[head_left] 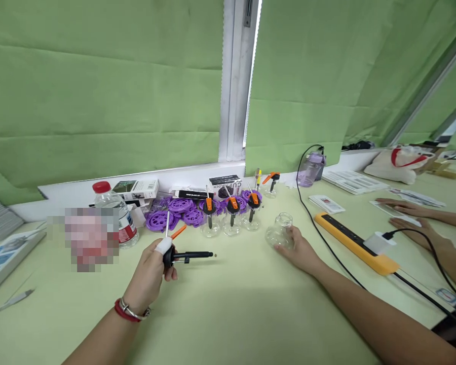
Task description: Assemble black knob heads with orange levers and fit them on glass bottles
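My left hand (148,271) is closed round a black bottle top (169,257) with an orange lever, a thin metal spout pointing up and a black stem pointing right. White material shows at the thumb, where the spout begins. A small dark speck shows just beyond the stem's tip. On the right, my right hand (300,251) grips the side of a clear, round glass bottle (279,234) with an uncovered neck, low over or on the table. Between and beyond my hands stand several glass bottles (231,223) fitted with like black-and-orange tops.
Purple plastic discs (161,220) lie behind the bottles, before small boxes (224,186). At left is a red-capped water bottle (127,220). A yellow power strip (357,243) with black cables lies right. Another person's hands (421,230) rest on the table at far right.
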`<act>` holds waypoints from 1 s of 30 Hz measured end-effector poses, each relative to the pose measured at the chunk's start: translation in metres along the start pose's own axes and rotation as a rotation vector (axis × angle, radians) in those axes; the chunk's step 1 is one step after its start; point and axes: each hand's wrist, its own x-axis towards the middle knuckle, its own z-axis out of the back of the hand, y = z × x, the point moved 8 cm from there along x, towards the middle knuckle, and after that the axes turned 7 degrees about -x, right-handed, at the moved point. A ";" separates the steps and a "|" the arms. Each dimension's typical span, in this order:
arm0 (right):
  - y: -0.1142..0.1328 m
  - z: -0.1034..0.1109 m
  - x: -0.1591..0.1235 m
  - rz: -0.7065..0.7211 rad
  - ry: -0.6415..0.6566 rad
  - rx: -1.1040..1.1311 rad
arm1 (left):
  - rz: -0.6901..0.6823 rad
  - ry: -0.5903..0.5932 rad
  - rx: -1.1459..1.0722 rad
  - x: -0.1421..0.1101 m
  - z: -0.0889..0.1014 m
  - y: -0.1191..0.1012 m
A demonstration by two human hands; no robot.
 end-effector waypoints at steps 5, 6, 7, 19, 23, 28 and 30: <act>-0.001 0.000 0.003 0.019 0.008 -0.025 | 0.028 0.029 0.022 -0.001 -0.003 0.001; -0.002 -0.001 0.003 0.022 0.017 -0.032 | 0.029 0.030 0.039 -0.001 -0.003 0.001; -0.002 -0.001 0.002 0.025 0.024 -0.030 | 0.031 0.030 0.058 -0.001 -0.003 0.001; 0.161 -0.011 -0.089 1.021 -0.260 -0.293 | 0.139 0.132 0.053 -0.019 -0.030 0.004; 0.208 -0.052 -0.112 1.265 -0.044 -0.276 | 0.265 0.228 -0.030 -0.037 -0.053 0.007; 0.231 -0.035 -0.096 1.009 0.050 -0.112 | -0.085 0.127 0.285 -0.047 -0.029 -0.026; 0.228 -0.035 -0.090 0.831 0.296 0.063 | -0.324 0.106 0.479 -0.057 -0.023 -0.043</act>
